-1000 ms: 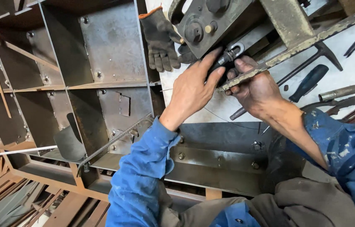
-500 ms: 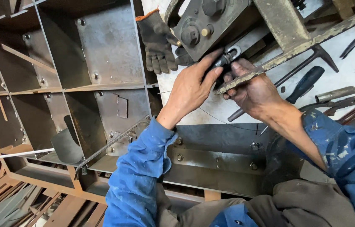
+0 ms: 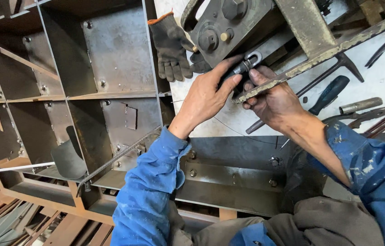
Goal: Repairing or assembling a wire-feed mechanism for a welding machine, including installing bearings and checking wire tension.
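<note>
We had left hand [image 3: 204, 98] and right hand [image 3: 272, 100] fingers pinched on the eyebolt [image 3: 246, 64], its ring just past our fingertips, glove [image 3: 172, 45] beyond.

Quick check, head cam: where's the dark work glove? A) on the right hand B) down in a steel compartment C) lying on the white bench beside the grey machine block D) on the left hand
C: the glove lies empty on the white bench beside the machine block; both the left hand and right hand are bare.
</note>
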